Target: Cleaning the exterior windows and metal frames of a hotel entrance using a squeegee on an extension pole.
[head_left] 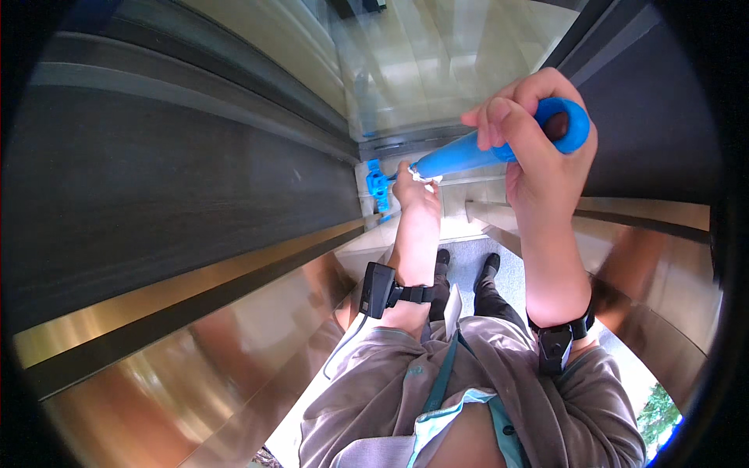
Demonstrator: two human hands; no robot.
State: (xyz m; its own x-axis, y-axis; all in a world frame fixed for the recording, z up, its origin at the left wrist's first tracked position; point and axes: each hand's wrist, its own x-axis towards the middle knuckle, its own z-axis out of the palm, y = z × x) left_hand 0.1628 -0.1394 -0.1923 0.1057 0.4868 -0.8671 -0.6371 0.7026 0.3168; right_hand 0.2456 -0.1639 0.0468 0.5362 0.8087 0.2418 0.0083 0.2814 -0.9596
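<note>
A thick blue pole [460, 154] slants from upper right down to the middle of the view, its end with a round hole pointing up at me. My right hand [550, 132] is closed around that upper end, the thumb lying along it. Lower down, my left hand [417, 189] is closed at the pole's far end, where something white and crumpled [425, 178] shows; I cannot tell whether it is a cloth. Just left of that hand, a blue slotted head [378, 186] lies low by the dark frame, apparently belonging to the same tool. Its joint with the pole is hidden.
A glass pane [445, 70] with a dark bottom rail stands ahead. Dark panels [195, 148] hem me in at left and right, with shiny metal strips [179, 312] below them. My feet are on a grey floor [464, 261]. Green leaves [659, 413] show at lower right.
</note>
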